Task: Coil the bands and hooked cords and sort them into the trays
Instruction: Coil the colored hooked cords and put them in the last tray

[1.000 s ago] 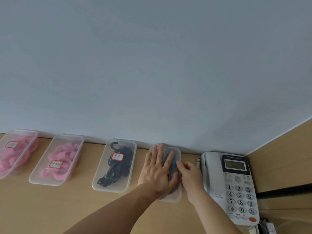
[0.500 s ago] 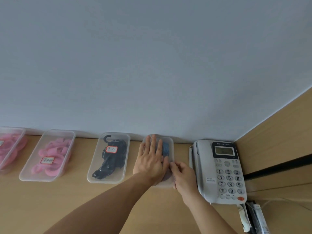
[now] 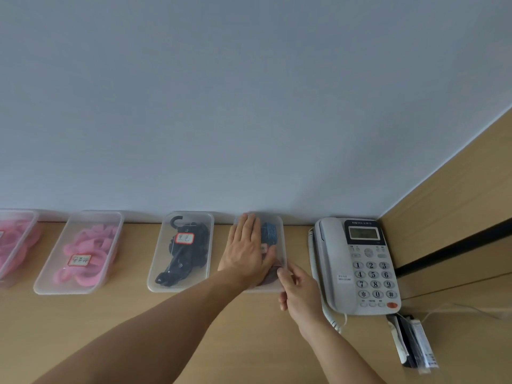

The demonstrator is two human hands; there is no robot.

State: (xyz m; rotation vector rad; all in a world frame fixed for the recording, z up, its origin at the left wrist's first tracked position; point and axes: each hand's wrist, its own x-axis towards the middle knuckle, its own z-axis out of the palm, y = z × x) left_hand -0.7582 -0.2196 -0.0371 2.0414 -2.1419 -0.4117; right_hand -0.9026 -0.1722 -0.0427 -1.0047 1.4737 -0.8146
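Wood counter [image 3: 69, 309] under pale grey wall [image 3: 249, 106], desk phone [image 3: 360, 261] at far right. Just left of phone, clear tray [image 3: 280, 246] holding blue band coil [image 3: 269, 233], ribbed, wound tight, at far end; darker stuff nearer, mostly hidden. Flat on contents, left grip [image 3: 245, 252], fingers straight and together, pressing down. Between tray and phone, right grip [image 3: 297, 296], fingers curled, fingertip at tray's near corner; clamped or merely touching, cannot tell. Further left of phone, black hooked cords [image 3: 188, 253] in labelled tray, then pink bands [image 3: 83, 253] in two more.
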